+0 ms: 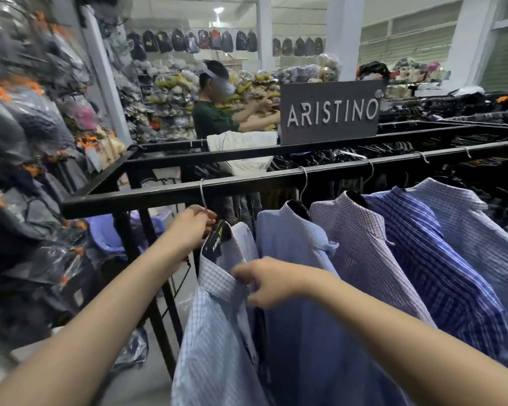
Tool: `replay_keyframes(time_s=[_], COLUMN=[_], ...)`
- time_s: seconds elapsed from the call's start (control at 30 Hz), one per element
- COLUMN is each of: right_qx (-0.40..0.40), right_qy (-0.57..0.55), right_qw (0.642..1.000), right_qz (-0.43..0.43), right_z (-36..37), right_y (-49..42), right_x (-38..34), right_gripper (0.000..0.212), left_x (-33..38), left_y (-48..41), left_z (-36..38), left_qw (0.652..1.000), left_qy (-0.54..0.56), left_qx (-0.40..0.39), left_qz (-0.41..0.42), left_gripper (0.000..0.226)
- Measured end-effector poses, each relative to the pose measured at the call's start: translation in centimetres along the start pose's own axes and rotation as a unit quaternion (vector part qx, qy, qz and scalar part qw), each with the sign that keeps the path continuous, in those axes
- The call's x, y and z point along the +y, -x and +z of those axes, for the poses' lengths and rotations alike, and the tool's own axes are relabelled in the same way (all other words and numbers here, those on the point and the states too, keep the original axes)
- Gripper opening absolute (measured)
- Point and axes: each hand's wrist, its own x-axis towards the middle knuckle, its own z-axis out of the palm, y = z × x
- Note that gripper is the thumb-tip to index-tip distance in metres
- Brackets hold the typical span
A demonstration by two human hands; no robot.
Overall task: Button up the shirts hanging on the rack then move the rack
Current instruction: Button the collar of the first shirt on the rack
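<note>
Several shirts hang from the front rail of a black metal rack point(147, 197). The leftmost is a pale blue checked shirt point(214, 332) on a black hanger point(217, 240) with a wire hook. My left hand point(192, 227) grips that hanger just under the hook. My right hand point(264, 281) pinches the checked shirt's collar at the front. To the right hang a plain light blue shirt point(299, 303), a lilac striped one point(361, 253), a dark blue striped one point(440, 276) and a pale blue striped one point(487, 238).
A grey ARISTINO sign point(330, 112) stands on the rack's back rail, beside a white bag point(244, 153). Another person point(214, 112) works behind the rack. Bagged goods hang along the wall at left point(27, 142). A purple plastic stool point(106, 235) sits under the rack. More dark racks fill the right.
</note>
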Motion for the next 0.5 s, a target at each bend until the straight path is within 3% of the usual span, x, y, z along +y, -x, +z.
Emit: replay_keyframes(time_s=[0.03,0.07,0.1,0.17,0.23,0.33,0.4,0.5], right_qx=[0.005,0.034,0.065,0.085,0.063,0.074,0.086,0.096], right_qy=[0.015,0.024,0.026,0.017,-0.004,-0.023,0.006,0.09], right_qw=[1.0,0.998,0.996,0.992,0.992,0.989,0.987,0.976], right_qz=[-0.022,-0.037,-0.057,-0.09,-0.109,-0.126,-0.139,-0.175], right_z=[0.1,0.1,0.1,0.1,0.2,-0.5,-1.5,-2.9], right_y=[0.2,0.4,0.5,0.8,1.3,2.2,2.2,1.8], right_x=[0.4,0.7,1.0,1.3,1.5,2.2,3.3,4.6], right_gripper=[0.011,0.022,0.036,0.043,0.036,0.044,0.048,0.036], left_x=[-0.3,-0.6,-0.6,-0.2,0.5,1.5,2.0,2.2], left_y=[1.3,3.1,5.2,8.3,9.8,10.0,10.2,10.3], left_z=[-0.1,-0.2,0.1,1.5,2.7,1.9,0.9,0.5], left_qw=[0.989,0.955,0.912,0.833,0.79,0.761,0.766,0.792], left_qy=[-0.098,-0.207,-0.281,-0.401,-0.511,-0.59,-0.593,-0.566], left_qx=[0.099,0.171,0.186,0.035,-0.071,-0.063,-0.084,-0.109], left_qz=[0.048,0.123,0.235,0.379,0.332,0.262,0.235,0.2], left_gripper=[0.014,0.011,0.011,0.02,0.029,0.029,0.02,0.011])
